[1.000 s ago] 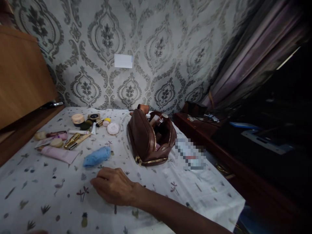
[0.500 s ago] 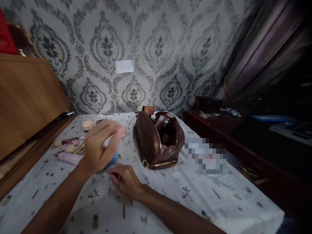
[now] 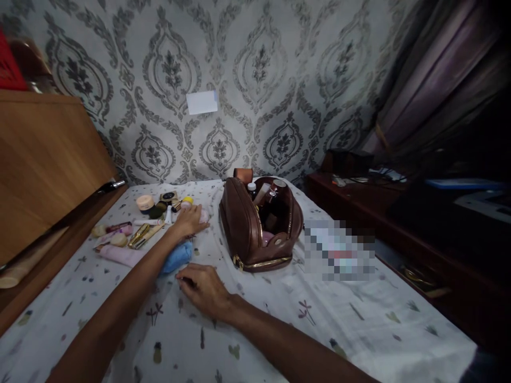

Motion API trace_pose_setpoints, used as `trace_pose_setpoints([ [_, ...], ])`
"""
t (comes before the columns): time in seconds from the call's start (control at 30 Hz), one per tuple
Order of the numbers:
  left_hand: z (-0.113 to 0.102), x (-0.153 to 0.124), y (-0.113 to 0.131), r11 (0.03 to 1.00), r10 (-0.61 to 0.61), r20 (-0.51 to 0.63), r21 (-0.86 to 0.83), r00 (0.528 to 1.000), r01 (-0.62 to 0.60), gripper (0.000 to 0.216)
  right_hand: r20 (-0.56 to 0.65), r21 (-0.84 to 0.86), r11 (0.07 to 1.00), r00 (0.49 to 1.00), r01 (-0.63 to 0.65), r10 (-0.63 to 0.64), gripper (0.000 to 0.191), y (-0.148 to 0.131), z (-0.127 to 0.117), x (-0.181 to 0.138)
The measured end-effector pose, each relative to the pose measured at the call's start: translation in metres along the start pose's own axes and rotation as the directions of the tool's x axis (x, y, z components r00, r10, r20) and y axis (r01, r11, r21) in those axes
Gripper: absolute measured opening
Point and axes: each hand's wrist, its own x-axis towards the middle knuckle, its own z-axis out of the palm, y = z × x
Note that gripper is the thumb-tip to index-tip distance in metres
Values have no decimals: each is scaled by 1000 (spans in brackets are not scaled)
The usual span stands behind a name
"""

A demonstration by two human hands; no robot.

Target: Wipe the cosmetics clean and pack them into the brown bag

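Note:
My left hand reaches over the cosmetics on the bed-like white cloth, its fingers stretched out and lying against a pale pink item. Beneath that forearm is a crumpled blue bundle, partly covered. My right hand rests on the cloth just in front of the bundle, fingers curled in; whatever is inside them is hidden. To the right of both hands stands a brown toiletry bag, unzipped, with bottles inside. Left of my left hand lie a pink tube, a gold clip and a cream jar.
The white patterned cloth covers the surface, which ends at the wallpapered wall. A wooden cabinet borders the left. On the right are a blurred-out item and a dark red table.
My left hand has lowered and moved away from me, from above the blue bundle down onto the pink item. My right hand has stayed nearly in place.

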Motion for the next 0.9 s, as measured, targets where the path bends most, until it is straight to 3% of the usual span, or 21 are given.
trace_pose_setpoints([
  [0.07,-1,-1,-3,998,42,1,-42,999,-42,73,9,2,1000,1000,-4,4,23,0,0,0],
  [0.2,-7,7,-14,987,107,-58,-118,993,-113,49,11,-13,1000,1000,-4,4,23,0,1,0],
  [0.37,-16,29,-35,995,-27,-206,-98,978,7,44,34,-35,999,999,-9,10,22,0,0,0],
  [0.5,-16,39,-48,995,-79,-189,-67,979,67,45,55,-49,999,998,-5,8,21,-1,-2,0],
  [0.73,-23,24,-53,999,-9,-178,-38,984,2,15,96,-99,995,995,-17,26,24,-2,-1,1],
  [0.9,-22,6,-57,999,8,-201,-51,980,-18,22,114,-142,990,993,-11,27,26,-4,-3,2],
])
